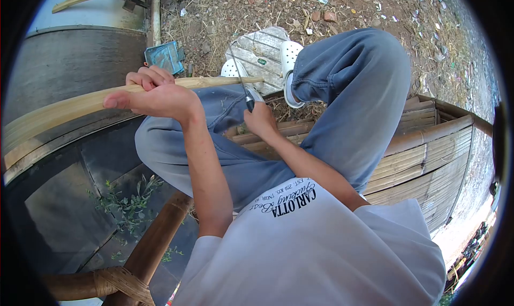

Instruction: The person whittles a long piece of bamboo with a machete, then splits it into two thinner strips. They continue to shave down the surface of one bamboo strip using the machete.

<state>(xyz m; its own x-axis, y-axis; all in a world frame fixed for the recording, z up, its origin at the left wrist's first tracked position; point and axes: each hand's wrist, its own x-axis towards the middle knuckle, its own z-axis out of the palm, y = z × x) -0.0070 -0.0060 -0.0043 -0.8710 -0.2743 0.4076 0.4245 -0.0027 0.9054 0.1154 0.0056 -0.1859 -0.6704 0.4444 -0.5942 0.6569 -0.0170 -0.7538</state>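
A long pale bamboo strip (64,107) runs from the left edge to a narrow end above my left knee. My left hand (155,96) grips it near that end, palm side up, with the thumb pointing left. In my right hand (261,118), between my knees, is the dark handle of a knife (240,76). Its long thin blade points up and slightly left, crossing the strip near the narrow end. Whether blade and strip touch, I cannot tell.
I sit on a slatted bamboo bench (428,161). My white clogs (290,57) rest by a pale slab (262,43) on littered soil. A blue tray (163,57) lies beyond the strip. Bamboo poles (155,242) and a leafy plant (128,204) are at lower left.
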